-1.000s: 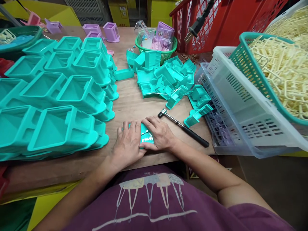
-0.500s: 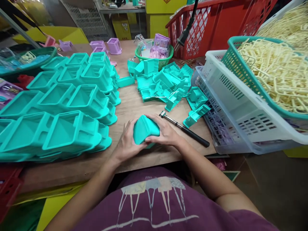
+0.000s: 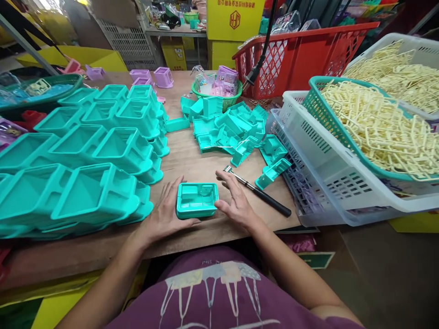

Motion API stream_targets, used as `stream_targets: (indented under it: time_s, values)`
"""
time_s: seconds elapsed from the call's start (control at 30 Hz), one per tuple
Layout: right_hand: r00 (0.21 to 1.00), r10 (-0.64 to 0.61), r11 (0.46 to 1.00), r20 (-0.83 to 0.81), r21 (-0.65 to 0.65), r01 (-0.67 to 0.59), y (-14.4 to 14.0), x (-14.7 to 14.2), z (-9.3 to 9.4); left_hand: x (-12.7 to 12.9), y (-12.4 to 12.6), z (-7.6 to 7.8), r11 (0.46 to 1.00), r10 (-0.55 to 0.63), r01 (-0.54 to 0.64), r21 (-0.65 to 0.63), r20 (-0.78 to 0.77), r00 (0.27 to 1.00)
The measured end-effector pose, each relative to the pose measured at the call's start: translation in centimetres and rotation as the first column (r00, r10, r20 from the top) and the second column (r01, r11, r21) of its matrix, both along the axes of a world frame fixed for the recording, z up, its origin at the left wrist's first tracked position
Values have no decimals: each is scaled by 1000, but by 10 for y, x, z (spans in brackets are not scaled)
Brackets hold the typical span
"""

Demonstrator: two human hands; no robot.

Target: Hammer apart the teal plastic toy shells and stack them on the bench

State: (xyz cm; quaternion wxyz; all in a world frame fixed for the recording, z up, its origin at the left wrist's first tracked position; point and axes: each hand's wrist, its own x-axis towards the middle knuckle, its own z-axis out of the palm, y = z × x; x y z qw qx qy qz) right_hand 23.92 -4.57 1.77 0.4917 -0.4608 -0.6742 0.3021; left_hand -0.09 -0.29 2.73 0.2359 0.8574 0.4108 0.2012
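Head view cuts off the rows of nested teal housings [image 3: 78,155] at the left edge and the cream sprue parts heaped in the teal basket [image 3: 343,132] at the right. Behind the loose teal pieces, a green basket [image 3: 216,93] holds lilac parts, hard to make out. On the wooden table [image 3: 192,157], a teal tray part [image 3: 197,199] lies hollow side up between left hand [image 3: 168,212] and right hand [image 3: 236,203], both with fingers spread, gripping nothing. A small hammer [image 3: 257,191] lies just beside the right hand.

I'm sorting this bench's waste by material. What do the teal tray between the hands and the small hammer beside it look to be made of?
The teal tray looks like moulded plastic: uniform colour, slight gloss, thin ribbed walls. The small hammer seems to have a shiny metal head and shaft, with a matte black grip, probably rubber or plastic. The tabletop shows wood grain.
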Motion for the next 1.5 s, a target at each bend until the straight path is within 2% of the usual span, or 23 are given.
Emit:
stream_targets:
  time_s: [0.07,0.17,0.3,0.43,0.53,0.57,0.63,0.7,0.77,0.83,0.9,0.97,1.0,1.07,1.1,1.17,1.23,1.27,1.33,1.37,1.43,1.5]
  values:
    - [988,-86,995,-127,-68,78,-6,-14,-18,0,1,-2,999,-18,19,-25,45,999]
    - [966,-145,984,-213,-132,118,-6,-37,-31,10,1,-7,999,-28,34,-27,189,981]
    - [929,-221,967,-297,-191,169,1,-52,-34,24,-3,-19,993,38,-73,92,341,939]
    - [917,-265,959,-298,-179,219,7,-55,-35,25,3,-26,986,-19,-40,163,347,938]
    - [904,-337,940,-265,-157,304,11,-57,-34,24,22,-29,990,-26,-22,140,329,944]
    - [889,-387,921,-246,-154,358,10,-57,-33,25,29,-30,992,12,-54,118,329,944]
    - [876,-428,903,-223,-144,404,2,-57,-30,24,40,-29,978,188,-209,19,360,914]
    - [924,-305,951,-232,-122,284,-14,-54,-27,20,42,-27,921,389,-362,-144,388,835]
    - [968,-135,990,-213,-79,120,-32,-48,-24,14,33,-23,878,476,-404,-256,393,787]
    - [984,-126,992,-126,-20,125,-44,-36,-22,11,16,-19,893,450,-402,-201,388,804]
    - [968,-249,966,32,82,245,-46,-20,-22,12,0,-15,911,394,-411,-28,350,850]
    - [886,-394,917,245,178,358,-39,-1,-21,15,-11,-12,906,358,-403,126,276,892]
    - [812,-460,888,360,204,413,-36,10,-20,16,-14,-11,903,353,-398,162,249,902]
    - [636,-527,834,565,198,515,-30,29,-19,15,-12,-9,909,364,-400,120,242,899]
    - [566,-514,819,645,173,547,-29,37,-19,13,-8,-9,920,368,-391,38,266,891]
    - [481,-447,815,755,121,567,-31,50,-20,8,3,-10,933,350,-290,-216,341,873]
    - [434,-393,821,811,97,563,-34,59,-22,4,16,-14,891,334,-138,-434,418,845]
    - [421,-384,819,822,92,566,-35,62,-22,4,22,-17,870,333,-86,-486,448,830]
    - [442,-388,815,809,78,574,-36,65,-23,4,32,-23,843,366,-59,-534,490,791]
    - [489,-393,825,779,64,561,-36,65,-22,6,34,-26,829,394,-56,-556,510,765]
    - [655,-380,874,653,22,486,-36,59,-18,9,36,-28,794,434,-11,-607,555,710]
    - [850,-282,937,445,-62,343,-35,46,-11,13,32,-27,799,432,38,-600,617,658]
